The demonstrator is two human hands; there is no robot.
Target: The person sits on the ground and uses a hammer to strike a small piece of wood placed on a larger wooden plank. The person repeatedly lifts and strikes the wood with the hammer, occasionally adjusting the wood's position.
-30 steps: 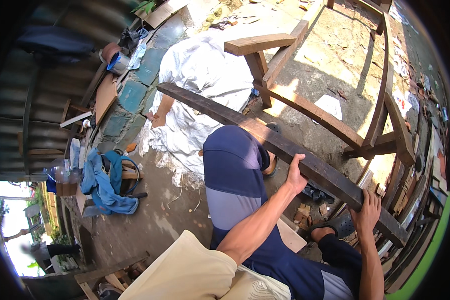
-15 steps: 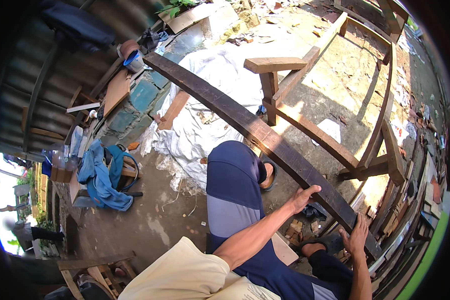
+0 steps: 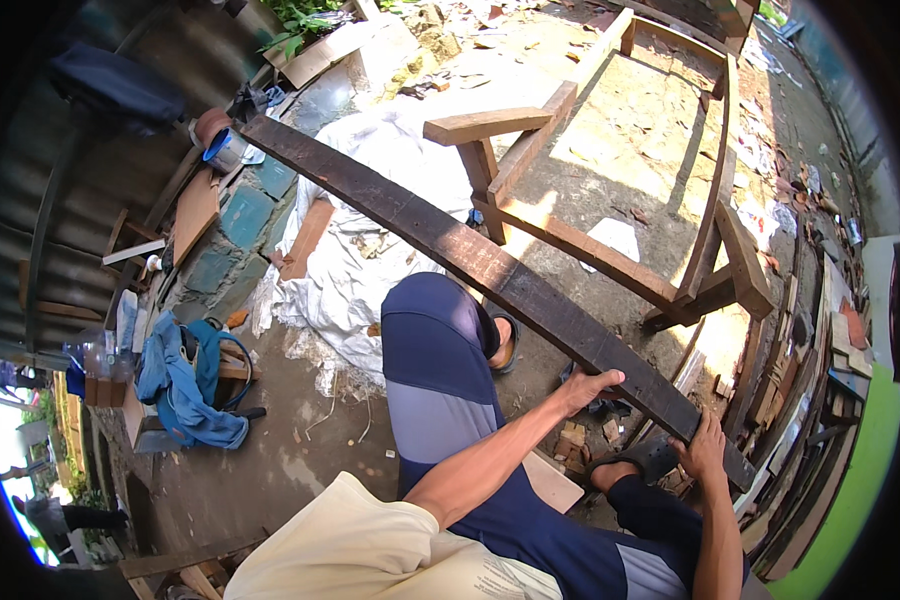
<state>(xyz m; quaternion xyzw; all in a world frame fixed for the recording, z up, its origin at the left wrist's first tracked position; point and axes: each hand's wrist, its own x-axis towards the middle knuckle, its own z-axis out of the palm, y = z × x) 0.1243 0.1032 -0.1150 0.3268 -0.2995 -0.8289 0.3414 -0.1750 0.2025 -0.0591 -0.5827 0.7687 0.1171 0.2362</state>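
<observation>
A long dark wooden plank (image 3: 410, 212) slants from the upper left down to the lower right, across and above my bent knee. My left hand (image 3: 588, 388) is closed round its near edge, with the thumb lying along the side. Closer to the plank's lower right end, my right hand (image 3: 703, 450) grips it with the fingers over the top. Beyond the plank stands a wooden frame (image 3: 580, 245) with short legs and long rails. The plank's far end comes close to a blue-and-white tin (image 3: 224, 150).
A crumpled white sheet (image 3: 355, 270) covers the ground under the plank. Blue cloth and a bag (image 3: 192, 385) hang at the left beside a stone ledge. Scrap timber (image 3: 805, 400) is piled along the right side. Small wood offcuts (image 3: 573, 440) lie by my foot.
The whole scene has shifted left and slightly up in view, as my head turned. Both hands keep their hold on the plank in nearly the same places.
</observation>
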